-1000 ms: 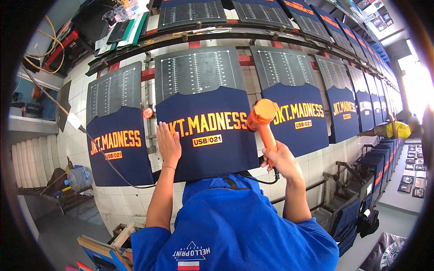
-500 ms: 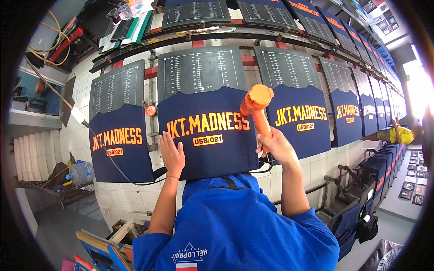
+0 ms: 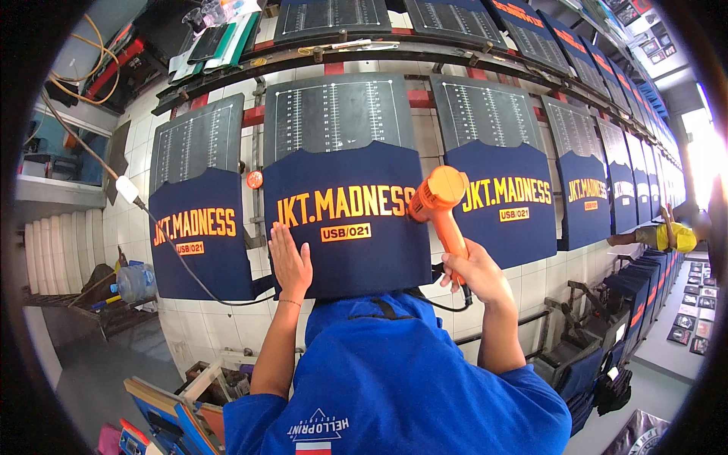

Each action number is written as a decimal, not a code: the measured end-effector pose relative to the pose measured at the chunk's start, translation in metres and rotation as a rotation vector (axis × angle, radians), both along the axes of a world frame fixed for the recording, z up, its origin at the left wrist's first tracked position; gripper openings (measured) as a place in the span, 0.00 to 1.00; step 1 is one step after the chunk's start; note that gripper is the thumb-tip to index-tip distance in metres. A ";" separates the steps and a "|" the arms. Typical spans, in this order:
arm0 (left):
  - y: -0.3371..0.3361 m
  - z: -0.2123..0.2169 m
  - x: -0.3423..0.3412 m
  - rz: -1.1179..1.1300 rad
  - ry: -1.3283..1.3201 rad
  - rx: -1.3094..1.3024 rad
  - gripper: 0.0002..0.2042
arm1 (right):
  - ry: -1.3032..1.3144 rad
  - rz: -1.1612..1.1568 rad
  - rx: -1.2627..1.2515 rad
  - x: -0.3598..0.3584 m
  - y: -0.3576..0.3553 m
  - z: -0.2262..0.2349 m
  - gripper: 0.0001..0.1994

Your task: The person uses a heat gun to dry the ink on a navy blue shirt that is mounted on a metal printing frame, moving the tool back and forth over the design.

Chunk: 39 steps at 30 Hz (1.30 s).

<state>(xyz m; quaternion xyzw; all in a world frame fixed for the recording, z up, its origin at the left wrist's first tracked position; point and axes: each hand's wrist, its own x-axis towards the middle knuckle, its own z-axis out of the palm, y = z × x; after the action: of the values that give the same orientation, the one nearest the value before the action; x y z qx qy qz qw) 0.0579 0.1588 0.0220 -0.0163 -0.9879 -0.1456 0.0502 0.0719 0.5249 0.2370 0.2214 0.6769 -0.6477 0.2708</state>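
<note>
My right hand (image 3: 481, 274) is wrapped around the handle of an orange heat gun (image 3: 442, 191). Its head sits over the right edge of a navy shirt (image 3: 356, 269), close to the end of the yellow-orange lettering, and its nozzle faces left. The shirt is stretched over a dark board (image 3: 341, 114) marked with white ruled scales. Flat against the shirt's lower left part lies my left hand (image 3: 291, 262), fingers extended, holding nothing. A black cable (image 3: 455, 309) runs from the heat gun's handle and passes behind the shirt's lower edge.
Boards with matching printed shirts stand at the left (image 3: 199, 265) and right (image 3: 504, 239), continuing in a row. A metal rail (image 3: 425, 53) crosses behind. A white cable connector (image 3: 127, 188) hangs at left. Far right, a person in yellow (image 3: 675, 236) is present.
The heat gun and my right hand have moved down and slightly right, away from the board's top. My left hand stays nearly in place on the shirt.
</note>
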 end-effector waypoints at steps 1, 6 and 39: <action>-0.001 0.000 0.000 -0.008 0.007 0.002 0.33 | -0.030 -0.009 -0.053 0.004 -0.001 0.000 0.13; -0.004 -0.002 -0.011 -0.045 0.030 0.018 0.33 | -0.027 0.086 -0.202 0.012 -0.035 -0.012 0.12; -0.035 0.007 -0.010 -0.231 -0.030 0.114 0.33 | 0.028 0.014 -0.026 0.017 -0.136 -0.004 0.10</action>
<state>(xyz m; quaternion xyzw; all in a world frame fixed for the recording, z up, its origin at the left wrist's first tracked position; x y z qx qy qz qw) 0.0476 0.1234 0.0294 -0.1251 -0.9702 -0.2066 0.0191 0.0889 0.3893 0.2333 0.2042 0.6736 -0.6576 0.2687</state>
